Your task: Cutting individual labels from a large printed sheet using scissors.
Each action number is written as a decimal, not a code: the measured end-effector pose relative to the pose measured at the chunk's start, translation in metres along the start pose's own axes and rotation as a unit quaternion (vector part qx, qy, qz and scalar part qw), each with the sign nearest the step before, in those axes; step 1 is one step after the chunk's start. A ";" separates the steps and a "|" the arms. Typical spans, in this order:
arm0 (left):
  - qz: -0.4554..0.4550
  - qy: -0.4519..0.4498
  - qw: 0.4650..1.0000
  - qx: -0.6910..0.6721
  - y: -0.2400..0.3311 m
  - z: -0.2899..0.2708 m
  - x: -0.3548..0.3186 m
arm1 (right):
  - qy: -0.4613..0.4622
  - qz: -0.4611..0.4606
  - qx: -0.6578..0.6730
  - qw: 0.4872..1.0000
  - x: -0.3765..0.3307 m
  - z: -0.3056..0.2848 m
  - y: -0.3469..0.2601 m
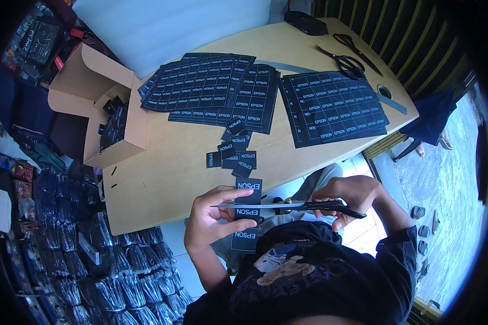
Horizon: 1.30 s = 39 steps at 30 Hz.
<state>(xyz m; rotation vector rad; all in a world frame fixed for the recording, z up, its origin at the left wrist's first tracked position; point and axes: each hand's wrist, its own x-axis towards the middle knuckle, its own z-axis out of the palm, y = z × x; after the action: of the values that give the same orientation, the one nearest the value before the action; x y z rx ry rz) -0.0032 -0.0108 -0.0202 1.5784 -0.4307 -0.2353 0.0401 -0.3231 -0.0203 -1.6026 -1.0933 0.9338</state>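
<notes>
Black label strip (pixel 248 213) sits upright near the centre of the frame, its top end close to the counter (pixel 165 187) edge and its lower part against the dark shirt (pixel 303 265). The left hand (pixel 203 219) pinches it from the left, forefinger above and thumb below the metal blade that crosses it. That blade belongs to black-handled scissors (pixel 331 206), which the right hand (pixel 350 192), right of centre, grips by the handles; whether the blades are parted cannot be told. The step in hand looks to be cutting single labels from the strip; the next move would call for lining the blades up between two printed marks, keeping the thumb and forefinger clear, and squeezing. Just above the strip lies a loose scatter of small cut labels (pixel 228 155). Farther up spread overlapping uncut sheets (pixel 200 81), with another stack of sheets (pixel 336 108) to their right. An open cardboard box (pixel 138 122) at upper left holds dark pieces (pixel 114 127), and two spare scissors (pixel 351 66) rest at upper right.
</notes>
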 end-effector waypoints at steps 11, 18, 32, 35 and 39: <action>-0.017 -0.009 1.000 -0.003 0.005 0.000 0.001 | 0.001 -0.008 0.011 1.000 0.002 -0.001 -0.001; -0.025 0.007 0.999 -0.031 0.005 0.002 0.003 | 0.017 -0.016 0.019 1.000 -0.001 0.002 0.002; -0.009 -0.007 1.000 -0.001 0.006 0.002 0.003 | 0.025 -0.025 0.031 0.999 -0.002 0.002 -0.004; -0.013 -0.014 1.000 -0.005 0.005 0.000 0.003 | 0.027 -0.011 0.045 0.999 -0.003 0.004 -0.005; -0.021 -0.010 1.000 0.000 0.008 0.001 0.003 | 0.029 -0.028 0.042 0.998 -0.006 0.005 0.004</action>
<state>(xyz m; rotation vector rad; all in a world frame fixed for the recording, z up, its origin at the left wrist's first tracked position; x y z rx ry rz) -0.0024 -0.0133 -0.0117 1.5876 -0.4143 -0.2833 0.0349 -0.3280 -0.0249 -1.5146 -1.0397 0.8803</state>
